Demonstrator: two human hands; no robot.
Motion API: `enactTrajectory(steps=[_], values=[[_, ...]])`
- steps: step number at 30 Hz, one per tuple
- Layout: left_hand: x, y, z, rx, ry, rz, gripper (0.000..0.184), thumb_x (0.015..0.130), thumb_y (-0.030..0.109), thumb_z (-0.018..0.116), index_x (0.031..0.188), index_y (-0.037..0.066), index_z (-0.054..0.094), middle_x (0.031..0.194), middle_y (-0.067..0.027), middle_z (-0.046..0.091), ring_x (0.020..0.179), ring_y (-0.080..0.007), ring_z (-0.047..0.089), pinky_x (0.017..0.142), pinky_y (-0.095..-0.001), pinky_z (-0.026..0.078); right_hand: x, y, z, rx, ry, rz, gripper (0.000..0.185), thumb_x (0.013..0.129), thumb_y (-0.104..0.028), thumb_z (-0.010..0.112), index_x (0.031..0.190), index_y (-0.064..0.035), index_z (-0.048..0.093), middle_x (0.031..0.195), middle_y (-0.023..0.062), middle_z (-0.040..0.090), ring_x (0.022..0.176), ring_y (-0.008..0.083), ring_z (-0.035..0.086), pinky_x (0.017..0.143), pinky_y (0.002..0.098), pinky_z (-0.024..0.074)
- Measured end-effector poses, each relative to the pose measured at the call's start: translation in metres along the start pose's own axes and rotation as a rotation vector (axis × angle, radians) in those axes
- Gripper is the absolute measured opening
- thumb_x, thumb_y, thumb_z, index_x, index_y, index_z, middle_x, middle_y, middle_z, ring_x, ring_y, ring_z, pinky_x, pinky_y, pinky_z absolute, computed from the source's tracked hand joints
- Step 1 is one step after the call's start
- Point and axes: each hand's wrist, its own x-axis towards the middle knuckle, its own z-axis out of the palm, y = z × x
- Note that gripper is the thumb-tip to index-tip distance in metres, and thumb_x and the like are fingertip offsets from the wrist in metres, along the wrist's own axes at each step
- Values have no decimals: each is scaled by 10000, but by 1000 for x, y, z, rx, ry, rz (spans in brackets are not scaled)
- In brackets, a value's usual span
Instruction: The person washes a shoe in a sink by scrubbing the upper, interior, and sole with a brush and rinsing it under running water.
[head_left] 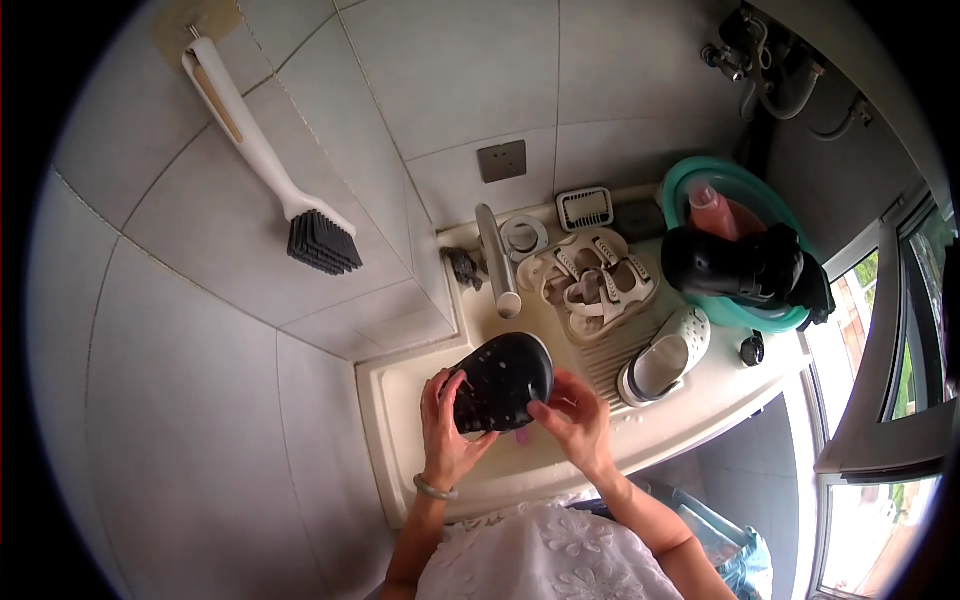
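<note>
Clasping black shoe point(503, 380), slanted lengthwise 8-to-2 o'clock, in spread fingers of left hand point(450, 440) at 8 — touching with right hand point(580, 425) at 4, unclear if pinching.

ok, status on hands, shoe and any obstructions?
Left hand gripping black shoe over the sink. Right hand at its edge, grip unclear. Faucet close beyond; white clog off to the right.
</note>
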Motion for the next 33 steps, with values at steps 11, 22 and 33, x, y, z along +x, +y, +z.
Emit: enactTrajectory(steps=[11,22,33], values=[[9,37,-23,-1175,-279,-428,924,858,263,718,1526,100,102,1447,-109,299,1296,-259,410,955,-402,491,-14,12,6,-829,42,-844,581,598,-76,810,1159,-68,658,1094,88,663,864,246,625,724,338,530],[12,21,-53,-1003,-143,-422,727,760,12,706,1395,-46,357,1271,-136,516,1177,-218,518,1008,-354,428,-5,1,-9,-698,-28,-741,331,703,-60,786,1026,-72,715,912,64,638,797,221,612,706,327,498],[8,32,-43,-929,-98,-461,721,768,43,741,1389,-12,379,1245,-126,521,1122,-187,541,934,-316,475,-17,1,37,-135,-190,-77,245,783,-90,774,965,-31,622,863,8,582,754,89,516,706,242,437]])
